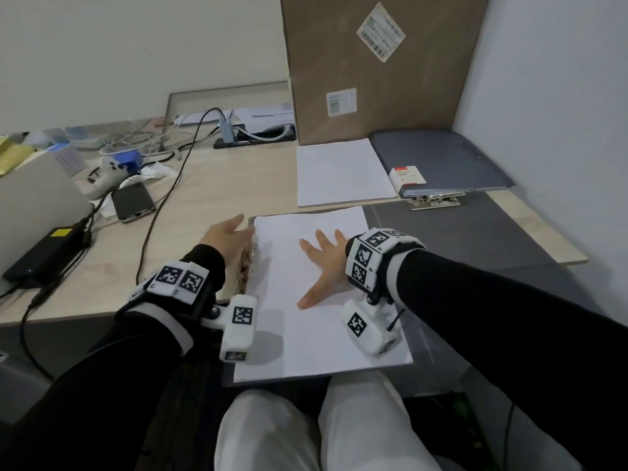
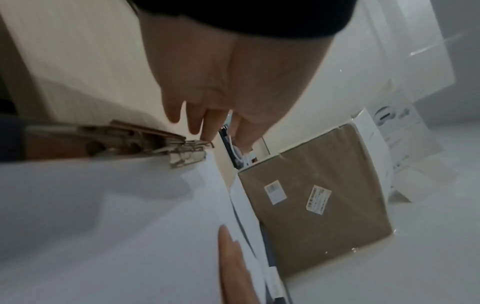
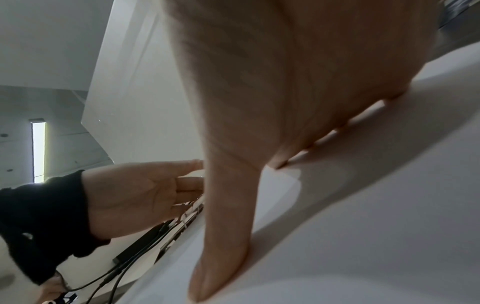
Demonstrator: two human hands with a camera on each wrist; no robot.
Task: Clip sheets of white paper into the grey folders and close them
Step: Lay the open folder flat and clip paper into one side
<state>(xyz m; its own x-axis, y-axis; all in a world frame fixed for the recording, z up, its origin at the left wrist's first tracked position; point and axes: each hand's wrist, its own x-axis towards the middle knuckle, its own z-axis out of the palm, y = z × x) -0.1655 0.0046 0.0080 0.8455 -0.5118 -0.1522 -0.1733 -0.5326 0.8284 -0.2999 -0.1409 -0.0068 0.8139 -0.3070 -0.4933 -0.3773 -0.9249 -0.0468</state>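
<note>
A sheet of white paper (image 1: 326,314) lies on an open grey folder (image 1: 452,232) at the desk's front edge. My right hand (image 1: 323,263) lies flat on the sheet, fingers spread, pressing it down; its thumb (image 3: 223,257) rests on the paper. My left hand (image 1: 224,232) hovers open beside the sheet's left edge, fingers straight, just above the metal clip (image 1: 246,266) along the folder's spine. In the left wrist view its fingertips (image 2: 207,131) are close to the clip's lever (image 2: 179,142). A second white stack (image 1: 339,171) and a shut grey folder (image 1: 441,161) lie behind.
A big cardboard box (image 1: 373,62) leans on the wall at the back. Left of the folder are a phone (image 1: 132,205), a black power brick (image 1: 47,253), cables (image 1: 163,205), a controller and a laptop lid. A loose metal clip (image 1: 435,200) pokes from under the far folder.
</note>
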